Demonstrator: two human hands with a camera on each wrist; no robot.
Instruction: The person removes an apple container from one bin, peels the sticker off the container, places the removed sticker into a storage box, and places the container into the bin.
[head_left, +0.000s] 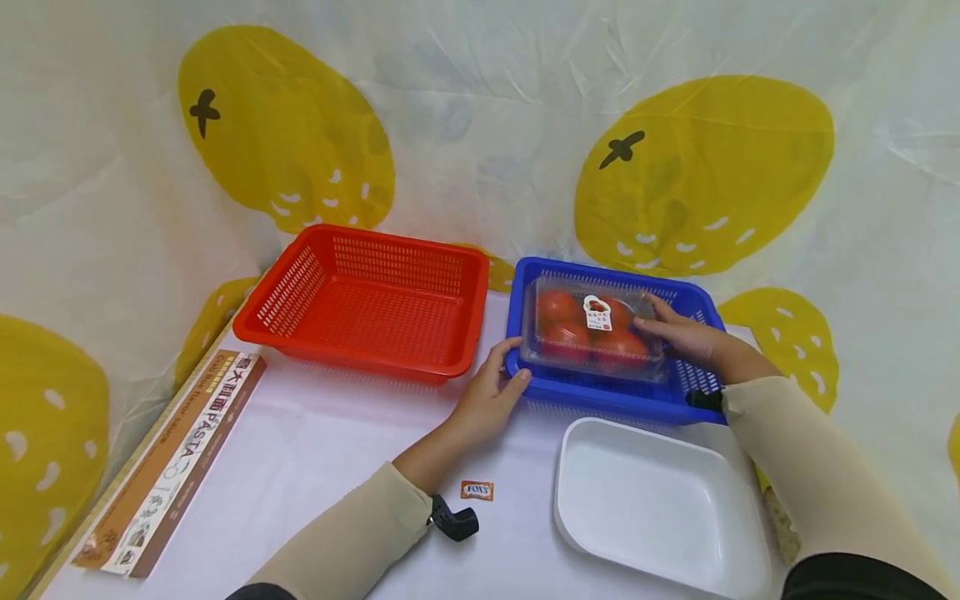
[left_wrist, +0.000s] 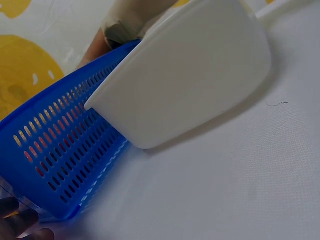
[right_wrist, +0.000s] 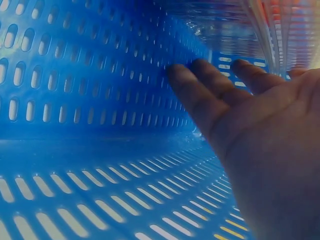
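Note:
A clear plastic pack of tomatoes (head_left: 562,337) with a white label lies within the blue basket (head_left: 615,400), near its left side. My right hand (head_left: 686,337) grips the pack's right end, thumb on top. In the right wrist view, the fingers (right_wrist: 200,102) of that hand reach down between the pack and the slotted basket wall. My left hand (head_left: 483,400) touches the basket's left front corner, beside the pack's left end, thumb spread from the fingers. Only a few fingertips (left_wrist: 20,220) of it show in the left wrist view, at the lower left.
A red basket (head_left: 367,358) stands to the left of the blue one. In front of the blue basket is a white tub (head_left: 645,508). A long pasta box (head_left: 172,458) lies along the table's left edge, and a small orange Fox's packet (head_left: 477,490) near the left wrist.

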